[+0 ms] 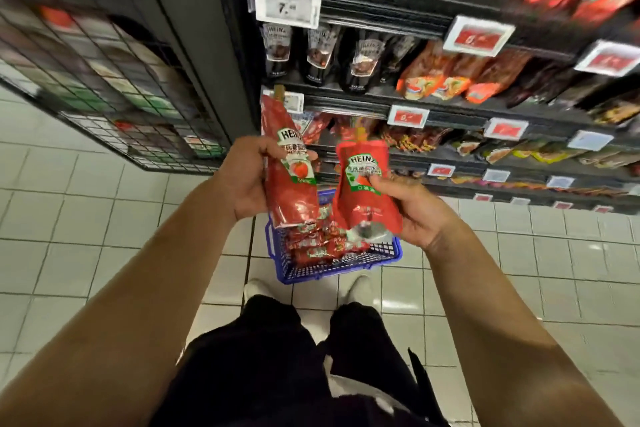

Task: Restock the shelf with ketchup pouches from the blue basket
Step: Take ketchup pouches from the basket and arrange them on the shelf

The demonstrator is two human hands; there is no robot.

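Holding one red ketchup pouch in each hand, both raised above the blue basket (332,267). Left hand (247,177) is gripping the taller pouch (292,163) along its left edge, thumb curling over the front near the label, spout pointing up. Right hand (412,208) is pinching the shorter pouch (363,191) on its right side, thumb pressing on the green label, fingers hiding behind it. The two pouches are sitting side by side, just apart, both upright with a slight tilt.

The basket is sitting on the white tile floor (104,218) directly under the pouches, just ahead of the person's shoes (258,288). More red pouches (318,243) are lying piled inside the basket.

Beyond the basket the dark shelf unit (450,107) is running off to the right, carrying rows of dark and red sauce packs with price tags (286,5) clipped along the shelf edges. Left of the basket, further back, a black wire rack (104,80) is standing on the floor; its contents are too blurred to read.
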